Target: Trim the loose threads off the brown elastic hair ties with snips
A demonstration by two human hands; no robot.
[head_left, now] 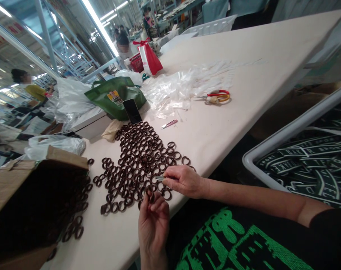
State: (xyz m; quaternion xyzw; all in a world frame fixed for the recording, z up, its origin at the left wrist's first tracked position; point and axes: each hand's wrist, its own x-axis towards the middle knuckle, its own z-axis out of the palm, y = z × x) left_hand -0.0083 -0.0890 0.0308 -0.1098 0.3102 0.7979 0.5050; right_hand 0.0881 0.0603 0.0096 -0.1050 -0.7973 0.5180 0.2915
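At least one brown ring [150, 196] is pinched between the fingers of the left hand [154, 215], raised just in front of the near side of the heap of brown rings [144, 162]. Whether a second ring is gripped with it cannot be determined. The fingers of the right hand [184, 181] are closed around a small metal tool [159, 179], its bright tip pointed leftward over the heap. The remainder of the tool is hidden by the hand, so its type cannot be confirmed. The heap is spread across the counter [212, 137], between the open cardboard box [68, 159] and the right forearm.

Caution: the tip is positioned near the left fingers. If the hands are brought together without alignment, skin may be pricked or the ring surface nicked. If the pinch is relaxed, the held ring may be dropped into the heap and lost among identical pieces. Rings at the counter's near edge may be swept off by the right wrist if it is drawn back low. Loose rings [78, 232] beside the box may likewise be knocked over the edge if the box is shifted.
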